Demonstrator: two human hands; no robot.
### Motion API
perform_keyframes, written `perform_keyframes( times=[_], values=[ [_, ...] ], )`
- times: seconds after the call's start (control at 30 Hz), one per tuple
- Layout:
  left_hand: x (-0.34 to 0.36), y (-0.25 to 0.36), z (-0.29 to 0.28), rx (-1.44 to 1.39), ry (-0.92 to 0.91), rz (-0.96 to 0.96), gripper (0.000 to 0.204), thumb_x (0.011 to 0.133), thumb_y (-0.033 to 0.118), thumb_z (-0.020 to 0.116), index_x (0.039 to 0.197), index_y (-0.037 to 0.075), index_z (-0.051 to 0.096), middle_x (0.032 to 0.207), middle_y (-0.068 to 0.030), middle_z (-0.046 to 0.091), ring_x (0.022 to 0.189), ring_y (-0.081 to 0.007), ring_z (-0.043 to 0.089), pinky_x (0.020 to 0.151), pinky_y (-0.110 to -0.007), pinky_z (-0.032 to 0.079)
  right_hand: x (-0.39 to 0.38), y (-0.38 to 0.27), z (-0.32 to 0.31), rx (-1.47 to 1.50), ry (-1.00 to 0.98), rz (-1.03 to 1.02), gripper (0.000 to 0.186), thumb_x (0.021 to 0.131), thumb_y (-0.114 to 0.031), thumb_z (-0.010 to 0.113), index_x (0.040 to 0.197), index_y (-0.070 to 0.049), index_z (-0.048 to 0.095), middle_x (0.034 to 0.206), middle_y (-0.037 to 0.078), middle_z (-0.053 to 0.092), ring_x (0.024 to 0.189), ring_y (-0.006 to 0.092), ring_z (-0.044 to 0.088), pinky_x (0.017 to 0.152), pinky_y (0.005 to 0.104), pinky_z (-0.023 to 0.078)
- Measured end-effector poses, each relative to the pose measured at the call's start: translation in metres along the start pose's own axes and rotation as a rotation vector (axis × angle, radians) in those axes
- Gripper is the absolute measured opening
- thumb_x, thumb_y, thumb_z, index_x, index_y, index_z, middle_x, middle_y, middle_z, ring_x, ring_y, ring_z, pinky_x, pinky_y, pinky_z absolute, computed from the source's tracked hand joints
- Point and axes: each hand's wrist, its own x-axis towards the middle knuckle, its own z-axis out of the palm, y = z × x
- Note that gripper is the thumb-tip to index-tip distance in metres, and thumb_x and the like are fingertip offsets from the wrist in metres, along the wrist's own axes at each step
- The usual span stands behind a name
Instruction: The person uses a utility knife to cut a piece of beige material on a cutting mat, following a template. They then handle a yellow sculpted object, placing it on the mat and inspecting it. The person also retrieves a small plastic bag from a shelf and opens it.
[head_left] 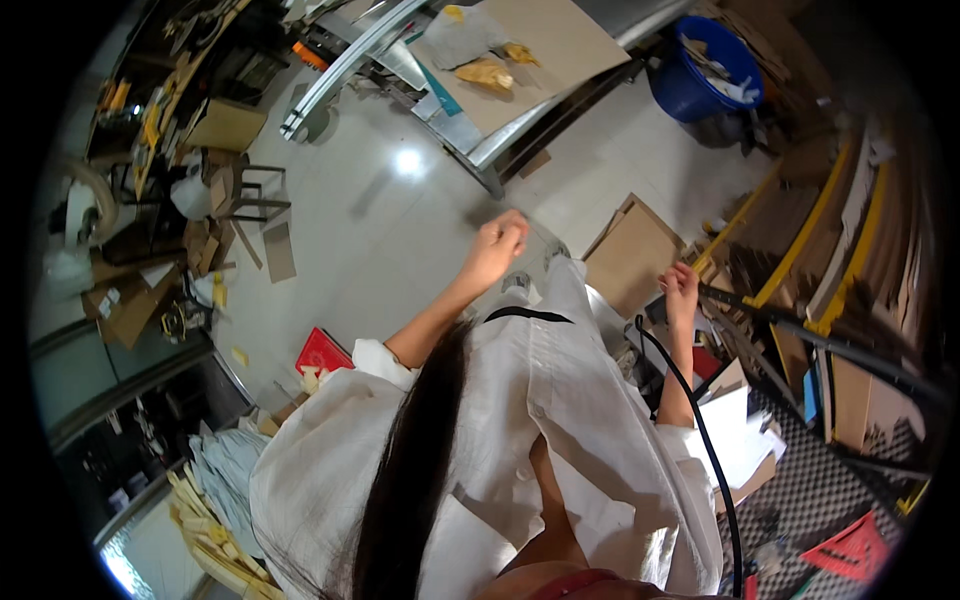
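My left hand [497, 246] is in front of my body, above the pale floor. Its fingers are curled together and nothing shows in them. Off to the right, my right hand [681, 286] hangs beside a rack of cardboard sheets [800, 235] with yellow dividers. That hand is loosely bent, fingers slightly apart, with no object visible in it. A flat cardboard box [632, 255] lies on the floor between my hands. Ahead stands a metal-edged workbench [480, 150] bearing a brown board [545, 60], a grey cloth [465, 38] and yellowish gloves [487, 73].
A blue bin [705, 85] with scraps stands beyond the rack. On the left are a dark stool [250, 195] and cluttered shelving [165, 95]. A red case [323, 352] lies by my left side. Near my right side hangs a black cable [705, 440]; a red basket [848, 545] sits behind.
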Motion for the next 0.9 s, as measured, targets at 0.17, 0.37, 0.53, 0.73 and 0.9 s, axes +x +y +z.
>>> perform_keyframes(
  times=[0.17, 0.37, 0.53, 0.73, 0.9],
  values=[
    [0.034, 0.009, -0.064, -0.027, 0.218, -0.010, 0.028, 0.094, 0.026, 0.033, 0.081, 0.008, 0.050, 0.060, 0.0020, 0.047, 0.042, -0.0059, 0.035, 0.040, -0.023, 0.028, 0.092, -0.078, 0.125, -0.059, -0.373, -0.029, 0.033, 0.090, -0.019, 0.061, 0.115, 0.000, 0.050, 0.102, 0.012, 0.058, 0.086, 0.0182, 0.064, 0.076, 0.0276, 0.052],
    [0.083, 0.042, -0.119, -0.069, 0.393, -0.064, 0.031, 0.099, 0.032, 0.037, 0.089, 0.007, 0.051, 0.064, 0.0006, 0.049, 0.048, -0.0061, 0.039, 0.043, -0.021, 0.030, 0.168, -0.121, 0.276, -0.151, -0.577, 0.001, 0.045, 0.089, -0.029, 0.063, 0.118, 0.001, 0.047, 0.099, 0.010, 0.059, 0.082, 0.0147, 0.062, 0.071, 0.0264, 0.051],
    [0.139, 0.020, -0.176, 0.144, 0.390, -0.016, 0.030, 0.093, 0.026, 0.053, 0.109, 0.005, 0.040, 0.074, -0.0045, 0.054, 0.053, -0.0104, 0.047, 0.049, -0.026, 0.039, 0.208, -0.129, 0.369, -0.124, -0.513, 0.186, 0.073, 0.084, -0.043, 0.066, 0.129, 0.005, 0.036, 0.096, 0.012, 0.059, 0.083, 0.0145, 0.060, 0.072, 0.0263, 0.051],
    [0.241, 0.006, -0.243, 0.464, 0.188, 0.084, 0.041, 0.087, 0.021, 0.062, 0.116, 0.006, 0.036, 0.085, -0.0140, 0.057, 0.065, -0.0273, 0.057, 0.062, -0.037, 0.046, 0.224, -0.135, 0.446, -0.041, -0.257, 0.386, 0.086, 0.079, -0.052, 0.068, 0.133, 0.005, 0.033, 0.094, 0.012, 0.061, 0.077, 0.0165, 0.061, 0.069, 0.0264, 0.050],
    [0.304, 0.027, -0.272, 0.618, -0.130, 0.345, 0.034, 0.084, 0.006, 0.065, 0.114, 0.006, 0.048, 0.101, -0.0125, 0.054, 0.085, -0.0297, 0.058, 0.078, -0.036, 0.047, 0.216, -0.119, 0.482, 0.010, 0.057, 0.346, 0.078, 0.078, -0.048, 0.072, 0.126, 0.005, 0.041, 0.087, 0.010, 0.064, 0.075, 0.0119, 0.060, 0.067, 0.0244, 0.049]
  ],
)
